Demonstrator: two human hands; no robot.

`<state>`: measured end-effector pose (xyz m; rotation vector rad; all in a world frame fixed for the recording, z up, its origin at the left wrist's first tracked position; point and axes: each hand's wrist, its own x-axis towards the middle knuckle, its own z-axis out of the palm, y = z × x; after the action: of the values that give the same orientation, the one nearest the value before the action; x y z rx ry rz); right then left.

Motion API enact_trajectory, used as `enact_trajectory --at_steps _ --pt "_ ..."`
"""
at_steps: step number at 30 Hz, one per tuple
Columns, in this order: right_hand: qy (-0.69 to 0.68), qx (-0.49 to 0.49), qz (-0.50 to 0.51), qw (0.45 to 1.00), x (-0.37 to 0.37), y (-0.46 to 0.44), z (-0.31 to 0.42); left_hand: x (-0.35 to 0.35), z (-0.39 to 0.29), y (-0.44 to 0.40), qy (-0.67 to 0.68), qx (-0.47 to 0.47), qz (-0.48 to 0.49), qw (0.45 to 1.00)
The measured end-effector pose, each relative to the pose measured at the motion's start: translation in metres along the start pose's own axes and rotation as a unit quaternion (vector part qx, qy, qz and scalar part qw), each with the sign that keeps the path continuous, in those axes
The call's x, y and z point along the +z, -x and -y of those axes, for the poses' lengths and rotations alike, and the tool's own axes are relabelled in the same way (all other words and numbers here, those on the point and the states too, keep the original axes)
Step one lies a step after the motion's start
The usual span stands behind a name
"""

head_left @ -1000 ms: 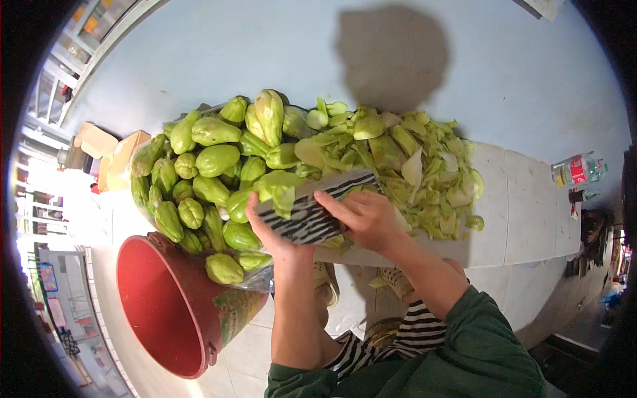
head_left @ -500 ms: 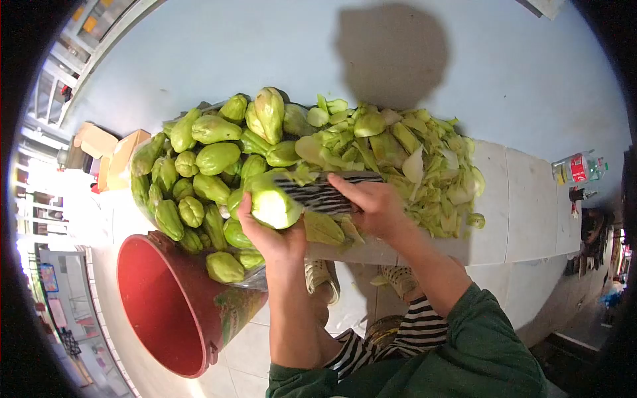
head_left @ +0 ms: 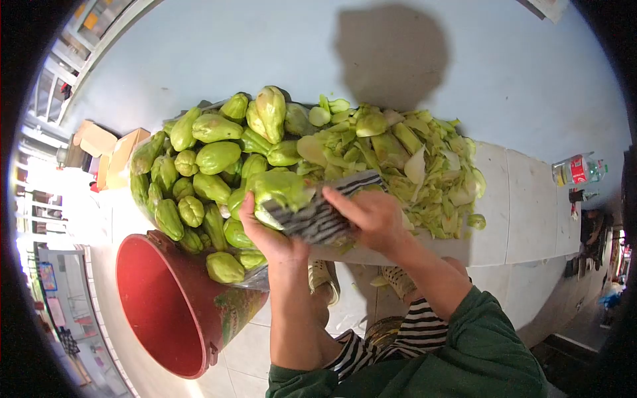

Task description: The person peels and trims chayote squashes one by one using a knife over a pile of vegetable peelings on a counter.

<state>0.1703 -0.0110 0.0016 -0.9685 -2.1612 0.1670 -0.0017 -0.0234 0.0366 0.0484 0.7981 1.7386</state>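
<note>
My left hand [head_left: 271, 233] is wrapped round a pale green chayote [head_left: 280, 188], partly peeled. My right hand [head_left: 375, 217] grips a wide tool with a black-and-white striped surface [head_left: 318, 217], whose left end lies against the chayote and is blurred; its handle is hidden in my fingers. Behind and left of my hands lies a heap of whole green chayotes [head_left: 213, 158] on plastic. A pile of green peelings [head_left: 434, 176] spreads to the right, behind my right hand.
A red bucket [head_left: 162, 308] lies tipped at the lower left. An opened cardboard box [head_left: 123, 159] is at the far left, a plastic bottle with a red label [head_left: 578, 170] at the far right. My feet in light shoes [head_left: 325, 282] are below my hands.
The striped tool has swung away from the chayote's face and back across it, now tilted down to the left. My left hand has kept the chayote and shifted slightly left.
</note>
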Motion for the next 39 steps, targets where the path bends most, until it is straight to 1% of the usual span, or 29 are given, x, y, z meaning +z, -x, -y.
enact_trajectory --at_steps 1,3,7,8,10,11,12,14,15,16,18,22,25,28,30,31,33,35,37,39 --pt "0.000 0.002 0.000 1.000 0.003 0.002 -0.004 -0.002 -0.001 -0.003 -0.001 -0.001 -0.001 1.000" --pt "-0.016 0.025 0.005 1.000 0.007 0.002 -0.013 -0.005 -0.004 -0.011 0.033 0.031 -0.008 0.999" --pt "-0.010 0.012 0.008 1.000 0.001 0.000 -0.006 0.001 -0.011 -0.003 0.024 0.042 0.006 0.999" --pt "-0.012 0.011 0.015 1.000 0.000 0.000 -0.005 -0.001 -0.011 -0.003 0.024 0.041 0.005 0.999" --pt "-0.014 0.009 0.023 1.000 -0.004 -0.003 -0.001 -0.004 -0.012 -0.004 0.004 0.010 0.010 1.000" --pt "-0.018 0.001 0.025 1.000 -0.007 -0.005 0.003 -0.002 -0.010 -0.002 0.000 -0.016 -0.010 1.000" --pt "-0.022 -0.007 0.025 0.999 -0.008 -0.006 0.004 -0.001 -0.008 -0.001 0.000 -0.015 -0.011 1.000" --pt "-0.038 0.004 0.019 0.999 -0.003 -0.002 -0.001 0.000 -0.006 0.000 0.004 -0.023 0.033 0.999" --pt "-0.054 0.016 0.012 0.998 0.000 0.001 -0.004 0.001 -0.006 0.001 0.006 -0.031 0.026 0.999" --pt "-0.053 0.017 0.011 0.998 0.002 0.003 -0.005 0.000 -0.006 -0.001 0.006 -0.032 0.028 0.999" --pt "-0.066 0.056 0.018 0.996 0.005 0.002 -0.006 0.000 -0.008 -0.006 0.014 -0.010 0.001 1.000" --pt "-0.046 0.047 0.018 0.998 -0.004 -0.003 0.003 -0.001 -0.016 -0.002 -0.003 -0.006 0.021 1.000" --pt "-0.048 0.039 0.038 0.997 -0.010 -0.003 0.006 -0.003 -0.013 0.002 -0.020 0.000 0.028 0.999" --pt "-0.062 0.030 0.018 0.997 -0.005 -0.001 0.004 0.000 -0.011 0.005 -0.029 -0.009 0.038 0.999" --pt "-0.102 0.048 -0.017 0.993 0.008 -0.001 -0.002 -0.001 -0.011 -0.002 -0.029 -0.028 0.008 0.999" --pt "-0.101 0.046 -0.019 0.994 0.006 -0.001 -0.003 -0.003 -0.012 -0.005 -0.020 -0.025 0.009 0.999" --pt "-0.074 0.053 0.024 0.996 -0.001 0.000 0.002 -0.002 -0.014 -0.003 -0.032 -0.015 0.023 0.999" --pt "-0.066 0.059 0.036 0.995 -0.009 0.001 0.006 -0.002 -0.015 0.002 -0.042 -0.013 0.045 0.998" --pt "-0.059 0.062 0.048 0.995 -0.006 0.002 0.003 -0.001 -0.011 0.002 -0.040 -0.008 0.039 0.998" --pt "-0.118 0.081 -0.002 0.990 0.004 0.002 -0.004 -0.005 -0.009 -0.004 -0.049 -0.007 0.014 0.999"
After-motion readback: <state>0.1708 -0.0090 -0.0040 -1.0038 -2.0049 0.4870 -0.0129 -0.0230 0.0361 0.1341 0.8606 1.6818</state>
